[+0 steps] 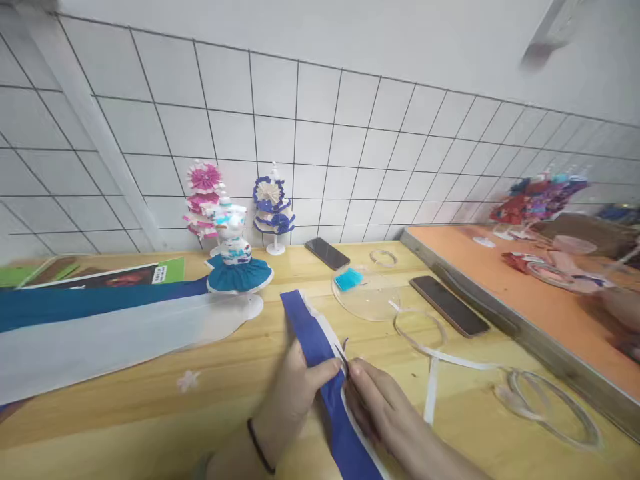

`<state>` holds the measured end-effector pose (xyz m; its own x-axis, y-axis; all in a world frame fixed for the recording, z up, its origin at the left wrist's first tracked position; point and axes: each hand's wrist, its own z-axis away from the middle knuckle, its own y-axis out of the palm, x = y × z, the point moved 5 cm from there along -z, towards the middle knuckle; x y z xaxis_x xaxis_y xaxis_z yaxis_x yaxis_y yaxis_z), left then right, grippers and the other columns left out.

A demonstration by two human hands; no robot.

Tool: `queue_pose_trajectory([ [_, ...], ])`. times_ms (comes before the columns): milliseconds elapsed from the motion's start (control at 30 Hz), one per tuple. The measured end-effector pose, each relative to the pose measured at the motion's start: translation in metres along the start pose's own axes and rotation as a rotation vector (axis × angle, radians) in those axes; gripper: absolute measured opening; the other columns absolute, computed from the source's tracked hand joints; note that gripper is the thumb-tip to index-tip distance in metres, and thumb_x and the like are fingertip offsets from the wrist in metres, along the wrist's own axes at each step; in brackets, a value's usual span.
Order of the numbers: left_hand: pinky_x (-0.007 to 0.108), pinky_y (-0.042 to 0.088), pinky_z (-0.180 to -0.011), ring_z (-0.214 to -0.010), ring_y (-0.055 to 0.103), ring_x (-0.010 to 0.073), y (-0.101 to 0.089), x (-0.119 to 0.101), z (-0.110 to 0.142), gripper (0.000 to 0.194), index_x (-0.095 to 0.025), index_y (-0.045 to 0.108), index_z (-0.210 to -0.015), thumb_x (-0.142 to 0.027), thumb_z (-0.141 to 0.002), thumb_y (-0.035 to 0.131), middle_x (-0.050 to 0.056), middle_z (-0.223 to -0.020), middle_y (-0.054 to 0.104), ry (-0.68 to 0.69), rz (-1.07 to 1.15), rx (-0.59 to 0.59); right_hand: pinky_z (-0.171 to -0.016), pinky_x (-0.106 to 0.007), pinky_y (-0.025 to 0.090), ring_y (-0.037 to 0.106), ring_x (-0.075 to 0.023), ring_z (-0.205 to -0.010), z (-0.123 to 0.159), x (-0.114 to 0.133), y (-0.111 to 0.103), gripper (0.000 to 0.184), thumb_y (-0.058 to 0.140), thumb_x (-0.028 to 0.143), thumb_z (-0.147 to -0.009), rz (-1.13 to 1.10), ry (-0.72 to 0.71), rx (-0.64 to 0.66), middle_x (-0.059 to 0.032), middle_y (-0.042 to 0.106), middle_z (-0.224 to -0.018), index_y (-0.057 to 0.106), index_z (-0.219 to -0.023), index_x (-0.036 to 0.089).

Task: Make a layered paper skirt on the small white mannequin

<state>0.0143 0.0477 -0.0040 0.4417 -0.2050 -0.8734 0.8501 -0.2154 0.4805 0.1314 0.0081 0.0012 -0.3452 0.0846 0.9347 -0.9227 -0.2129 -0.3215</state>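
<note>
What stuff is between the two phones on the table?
In the head view, a clear round dish with a bright blue piece on it and a small ring lie between the far phone and the near phone.

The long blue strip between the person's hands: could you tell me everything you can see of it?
The blue strip looks like soft, smooth fabric, with a white band along its right side. It slants from its loose far end down past the picture's lower edge, so its full length is hidden. The left hand grips it, thumb on top, above the wooden table. A slim dark tool, perhaps scissors, in the right hand is at the white band; any cut is unclear.
</note>
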Motion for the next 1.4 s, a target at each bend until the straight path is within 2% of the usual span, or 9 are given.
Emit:
queue_pose_trajectory([
  [133, 0.029, 0.049, -0.076, -0.079, 0.062, 0.0162, 0.0018, 0.0014, -0.0012, 0.032, -0.016, 0.06, -0.099, -0.01, -0.068, 0.067, 0.004, -0.088, 0.07, -0.005, 0.021, -0.022, -0.054, -0.024, 0.037, 0.043, -0.0131, -0.053, -0.0009, -0.0006, 0.0013, 0.045, 0.026, 0.055, -0.09, 0.002, -0.002, -0.034, 0.0037, 0.044, -0.056, 0.047, -0.072, 0.02],
  [267, 0.03, 0.049, -0.074, -0.081, 0.062, 0.0182, 0.0028, 0.0012, -0.0005, 0.033, -0.015, 0.059, -0.097, -0.01, -0.066, 0.068, 0.006, -0.087, 0.07, -0.019, 0.029, -0.049, -0.052, -0.024, 0.036, 0.042, -0.0126, -0.051, -0.0017, -0.0009, 0.0011, 0.045, 0.027, 0.055, -0.09, -0.002, 0.004, -0.04, 0.0036, 0.045, -0.055, 0.047, -0.069, 0.02],
  [400, 0.03, 0.048, -0.075, -0.082, 0.062, 0.0184, 0.0031, 0.0016, -0.0005, 0.033, -0.015, 0.058, -0.099, -0.01, -0.067, 0.067, 0.006, -0.091, 0.069, -0.021, 0.02, -0.051, -0.048, -0.023, 0.032, 0.037, -0.011, -0.045, -0.0031, -0.0026, 0.0019, 0.045, 0.026, 0.054, -0.091, -0.029, 0.004, -0.027, 0.0059, 0.039, -0.048, 0.043, -0.066, 0.021],
  [567, 0.03, 0.048, -0.075, -0.084, 0.062, 0.0194, 0.0038, 0.0038, -0.0007, 0.031, -0.016, 0.058, -0.097, -0.011, -0.068, 0.067, 0.003, -0.08, 0.068, -0.021, 0.028, -0.038, -0.044, -0.023, 0.027, 0.034, -0.0099, -0.04, -0.0044, -0.0051, 0.0049, 0.042, 0.024, 0.054, -0.092, -0.069, 0.021, -0.003, 0.0079, 0.034, -0.045, 0.038, -0.067, 0.022],
  [700, 0.031, 0.048, -0.073, -0.082, 0.062, 0.02, 0.0031, 0.006, 0.0002, 0.033, -0.015, 0.058, -0.099, -0.011, -0.067, 0.067, 0.007, -0.09, 0.069, -0.037, 0.042, -0.044, -0.044, -0.024, 0.027, 0.033, -0.01, -0.039, -0.005, -0.0048, 0.0065, 0.042, 0.023, 0.054, -0.091, -0.074, 0.044, 0.012, 0.0081, 0.032, -0.045, 0.036, -0.067, 0.022],
  [1033, 0.034, 0.048, -0.078, -0.086, 0.062, 0.0213, 0.0019, 0.0086, -0.0004, 0.039, -0.016, 0.056, -0.105, -0.01, -0.067, 0.067, 0.008, -0.095, 0.069, -0.023, 0.076, -0.042, -0.041, -0.022, 0.023, 0.029, -0.008, -0.041, -0.0058, -0.0083, 0.0071, 0.041, 0.025, 0.051, -0.092, -0.117, 0.036, -0.007, 0.0077, 0.031, -0.05, 0.035, -0.066, 0.022],
  [1400, 0.036, 0.047, -0.083, -0.09, 0.062, 0.0226, 0.0031, 0.008, -0.0025, 0.035, -0.016, 0.057, -0.1, -0.011, -0.066, 0.069, 0.009, -0.098, 0.069, -0.02, 0.091, -0.037, -0.039, -0.021, 0.021, 0.029, -0.0082, -0.04, -0.0084, -0.0088, 0.0041, 0.041, 0.025, 0.052, -0.092, -0.061, 0.026, -0.009, 0.008, 0.031, -0.048, 0.039, -0.069, 0.021],
])
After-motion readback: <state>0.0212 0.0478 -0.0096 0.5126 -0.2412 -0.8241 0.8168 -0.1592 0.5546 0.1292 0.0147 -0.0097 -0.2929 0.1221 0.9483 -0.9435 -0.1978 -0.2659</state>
